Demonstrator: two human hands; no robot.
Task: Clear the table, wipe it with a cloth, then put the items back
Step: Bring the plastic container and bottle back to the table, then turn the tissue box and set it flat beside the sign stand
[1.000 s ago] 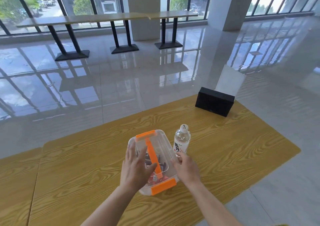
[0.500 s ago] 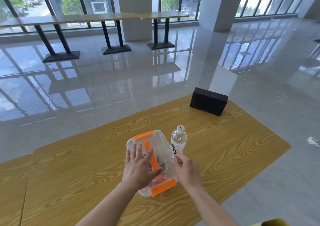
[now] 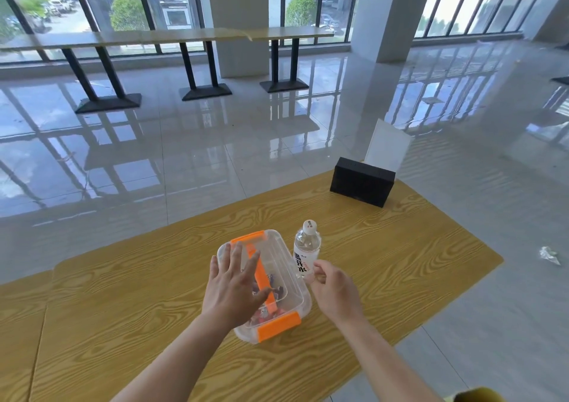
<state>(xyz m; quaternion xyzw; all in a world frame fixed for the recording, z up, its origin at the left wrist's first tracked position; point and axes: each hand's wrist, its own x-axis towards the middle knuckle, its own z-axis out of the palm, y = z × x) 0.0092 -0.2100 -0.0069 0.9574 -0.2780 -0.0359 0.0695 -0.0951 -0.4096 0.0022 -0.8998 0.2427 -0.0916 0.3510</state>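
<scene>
A clear plastic box (image 3: 278, 255) with orange latches and an orange handle sits on the wood-grain table (image 3: 406, 266), with small items inside it. My left hand (image 3: 234, 287) lies flat on its lid with fingers spread. A water bottle (image 3: 306, 249) with a white cap stands upright just right of the box. My right hand (image 3: 335, 292) hovers off the box's right side, its fingers loosely curled beside the bottle's base and holding nothing that I can see.
A black rectangular box (image 3: 361, 183) stands at the table's far right corner with a white card (image 3: 386, 147) behind it. Crumpled paper (image 3: 549, 255) lies on the glossy floor to the right. Long tables (image 3: 191, 37) line the windows.
My right hand has come off the box's right side and drawn slightly right, toward the bottle's base. My left hand stays on the lid. The view has shifted a little.
</scene>
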